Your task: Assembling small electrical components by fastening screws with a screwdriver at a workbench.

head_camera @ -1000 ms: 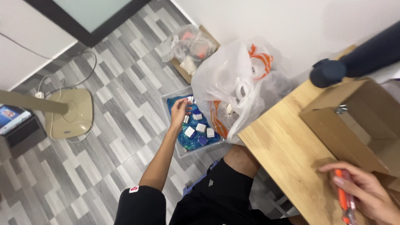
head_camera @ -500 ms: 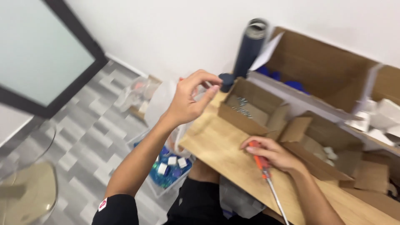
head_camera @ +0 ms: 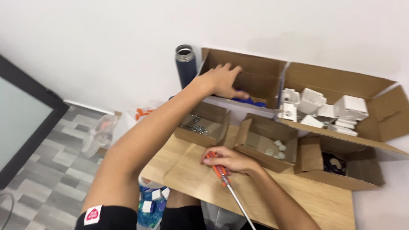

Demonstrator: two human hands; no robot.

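- While the left hand (head_camera: 221,79) reaches into the tall cardboard box (head_camera: 255,72) against the wall, its fingers are spread over the blue parts (head_camera: 251,101) lying on the box floor — they seem to touch the nearest piece, but from the head view I cannot tell whether anything is pinched yet.
- The right hand (head_camera: 232,161) rests on the wooden table (head_camera: 324,204) in front of that box, clenched around the orange handle of a screwdriver (head_camera: 221,173), with the metal shaft pointing back toward the person.
- Just in front of the tall box sits a small open carton of metal screws (head_camera: 196,127); to the right of that one, another small carton holds a few white caps (head_camera: 277,147).
- To the right of the tall box, a wider carton is packed with white plastic blocks (head_camera: 324,106); below it, a low carton holds something dark that is too shadowed to name.
- A dark steel bottle (head_camera: 186,64) stands just left of the tall box, touching or nearly touching its wall.
- To do the pick well, I judge the fingers should close on one blue part only and lift straight up past the flap — the forearm hangs over the screw carton, so a low withdrawal could knock it.
- Keeping the screwdriver flat on the table steadies the tip meanwhile.
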